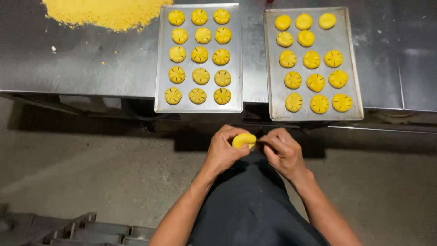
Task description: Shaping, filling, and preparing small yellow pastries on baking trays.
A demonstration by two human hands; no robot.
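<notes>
Nearest the lens: dark apron over the lap, two bare forearms rising from it. Left hand (224, 149) curled around one yellow dough piece (244, 140), grip pinched on it, held just below the bench (82, 68) edge, above the floor. Right hand (283, 152) beside that piece, fingertips pressed together on something thin and dark at its right end; too small to identify.

Relative to the dough piece: up and left, left tray (236, 54), steel, rectangular, carrying fifteen round yellow pieces in five rows of three, all scored with radiating cuts. Up and right, right tray (353, 68), also steel, carrying fourteen pieces: three, two, three, three, three; top five smooth, lower nine scored. Far up-left, one heap of yellow crumbly flour (109, 12) on bare steel. Down-left, grey metal steps (77, 230) on concrete floor.
</notes>
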